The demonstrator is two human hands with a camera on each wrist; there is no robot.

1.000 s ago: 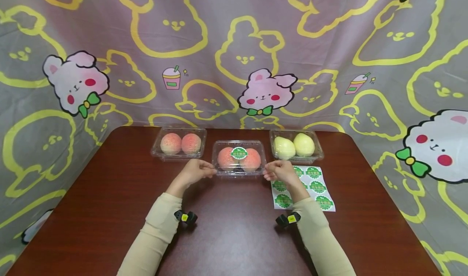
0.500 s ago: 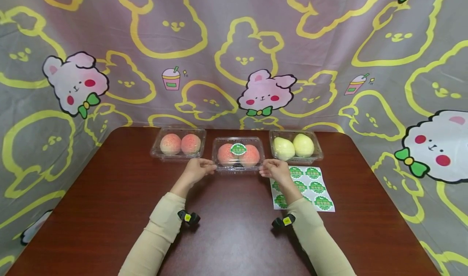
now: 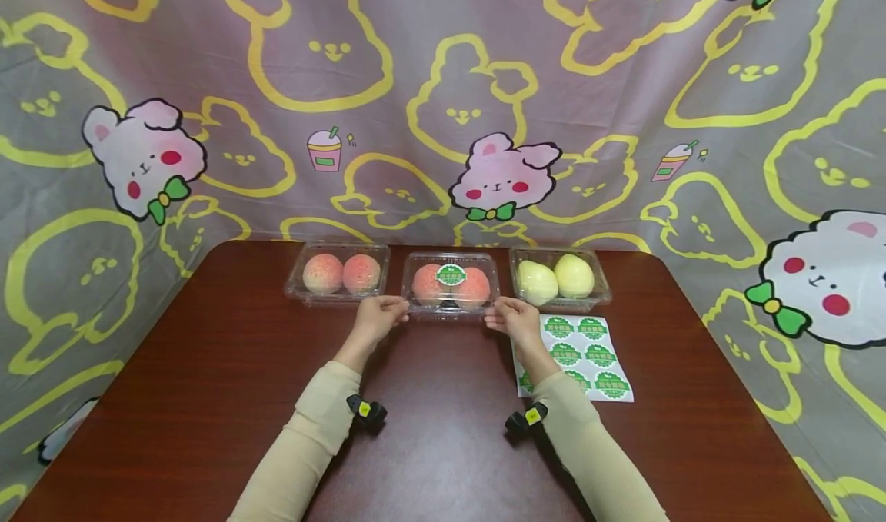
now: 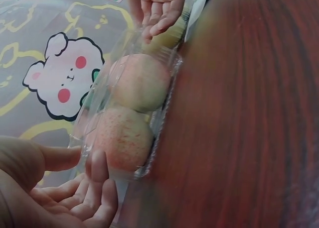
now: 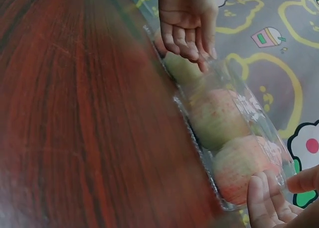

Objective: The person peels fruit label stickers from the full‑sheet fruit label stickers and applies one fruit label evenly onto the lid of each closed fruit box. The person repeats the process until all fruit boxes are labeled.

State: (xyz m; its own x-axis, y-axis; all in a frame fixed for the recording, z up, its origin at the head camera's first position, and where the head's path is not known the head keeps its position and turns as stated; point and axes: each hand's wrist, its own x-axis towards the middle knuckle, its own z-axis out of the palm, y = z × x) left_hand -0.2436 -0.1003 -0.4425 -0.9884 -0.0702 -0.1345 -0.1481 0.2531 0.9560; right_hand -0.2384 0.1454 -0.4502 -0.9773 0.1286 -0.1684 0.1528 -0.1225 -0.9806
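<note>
A clear plastic clamshell box (image 3: 451, 307) with two peaches inside sits at mid table, a round green-and-white sticker (image 3: 451, 274) on its lid. My left hand (image 3: 378, 322) pinches the box's left end between thumb and fingers, and my right hand (image 3: 517, 324) pinches its right end. The left wrist view shows both peaches (image 4: 124, 138) through the clear wall, with my left thumb and fingertips at the near end. From the right wrist, my right fingertips (image 5: 256, 190) press against the other end of the box.
To the left stands another clear box of peaches (image 3: 342, 274); to the right, a box of yellow-green pears (image 3: 557, 276). A white sheet of green stickers (image 3: 588, 357) lies under and beside my right forearm. A patterned curtain (image 3: 388, 122) hangs behind the brown table (image 3: 443, 445).
Both hands have slid the middle box away from me, toward the back edge and slightly left, until it is nearly in line with the two side boxes.
</note>
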